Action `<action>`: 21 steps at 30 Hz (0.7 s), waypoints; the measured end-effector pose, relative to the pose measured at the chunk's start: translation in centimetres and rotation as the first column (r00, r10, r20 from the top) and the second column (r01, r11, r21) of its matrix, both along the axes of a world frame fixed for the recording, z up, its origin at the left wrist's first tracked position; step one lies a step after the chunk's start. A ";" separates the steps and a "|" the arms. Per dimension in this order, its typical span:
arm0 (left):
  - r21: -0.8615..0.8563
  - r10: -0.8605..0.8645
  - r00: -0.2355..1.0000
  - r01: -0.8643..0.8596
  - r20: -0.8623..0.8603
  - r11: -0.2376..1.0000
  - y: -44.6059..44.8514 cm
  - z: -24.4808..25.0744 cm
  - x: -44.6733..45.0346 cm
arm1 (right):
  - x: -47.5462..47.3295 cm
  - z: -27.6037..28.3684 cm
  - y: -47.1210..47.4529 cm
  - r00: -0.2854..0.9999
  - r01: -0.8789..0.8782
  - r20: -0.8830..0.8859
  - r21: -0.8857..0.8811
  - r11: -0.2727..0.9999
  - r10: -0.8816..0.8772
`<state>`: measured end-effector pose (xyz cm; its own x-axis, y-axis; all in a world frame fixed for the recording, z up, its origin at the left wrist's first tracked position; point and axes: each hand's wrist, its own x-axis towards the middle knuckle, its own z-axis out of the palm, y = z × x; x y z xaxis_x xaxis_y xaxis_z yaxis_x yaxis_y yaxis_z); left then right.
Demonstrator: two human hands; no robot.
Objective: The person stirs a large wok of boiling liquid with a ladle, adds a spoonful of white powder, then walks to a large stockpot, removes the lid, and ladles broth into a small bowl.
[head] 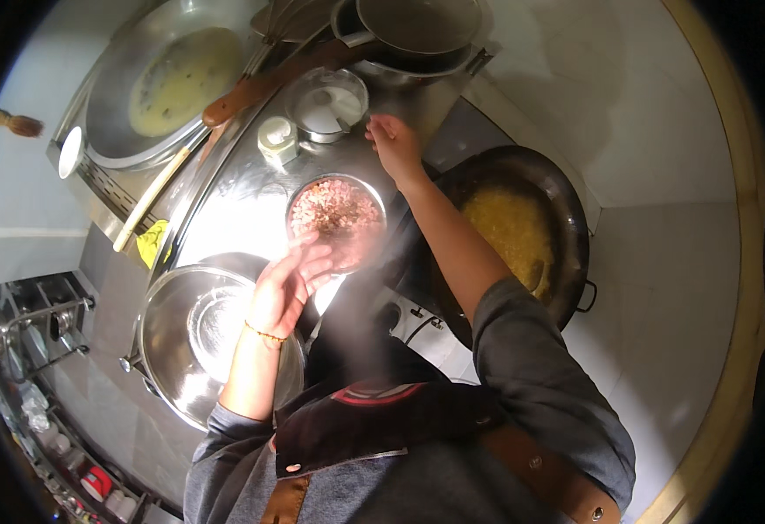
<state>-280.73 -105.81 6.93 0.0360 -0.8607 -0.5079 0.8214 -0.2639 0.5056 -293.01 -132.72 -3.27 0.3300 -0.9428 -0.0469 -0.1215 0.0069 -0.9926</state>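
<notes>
My left hand (292, 285), with a thin beaded bracelet at the wrist, hovers palm up at the near edge of a round metal bowl of chopped pink meat (335, 216), its fingers apart. Dark seasoning lies on the meat. My right hand (392, 141) is raised beyond the bowl, its fingers curled together beside a clear bowl of white powder (327, 103). Whether anything is pinched in those fingertips is not visible. A small jar (279, 140) with white contents stands left of the powder bowl.
A dark wok (575, 223) with yellow bubbling liquid is at right, under my right forearm. A large steel bowl (159, 327) sits at near left. At upper left is a pan (110, 118) of yellowish liquid, beside a brown-handled utensil (244, 98). Pots (421, 26) stand at the back.
</notes>
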 end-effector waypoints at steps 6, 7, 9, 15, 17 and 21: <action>-0.005 -0.010 1.000 0.010 -0.005 1.000 1.3 -0.8 1.4 | 3.6 -3.9 -1.9 0.841 0.122 -0.471 -0.315 0.941 -0.267; 0.012 -0.008 1.000 0.008 -0.019 1.000 1.5 -0.9 1.4 | 4.2 -4.3 -2.1 0.821 0.110 -0.509 -0.304 0.946 -0.259; 0.054 -0.020 0.999 0.022 -0.036 0.998 1.9 -1.3 1.5 | 5.0 -5.3 -2.2 0.803 0.069 -0.543 -0.329 0.942 -0.248; 0.031 -0.034 0.998 0.035 -0.051 0.999 3.1 -1.9 1.6 | 6.0 -6.7 -4.4 0.888 0.292 -0.212 -0.427 0.856 -0.409; 0.030 -0.036 0.996 0.038 -0.076 0.999 3.2 -1.9 1.6 | 5.4 -5.8 -6.4 0.971 0.149 0.162 0.167 0.975 -0.176; 0.027 -0.062 0.995 0.065 -0.082 0.998 2.8 -1.7 1.4 | 7.7 -5.1 -8.0 0.886 -0.007 0.389 0.556 0.831 -0.253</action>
<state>-279.37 -102.98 5.24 -0.0604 -0.8445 -0.5321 0.8405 -0.3306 0.4292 -285.32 -140.68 -8.42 0.3209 -0.8437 -0.4304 0.3528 0.5282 -0.7724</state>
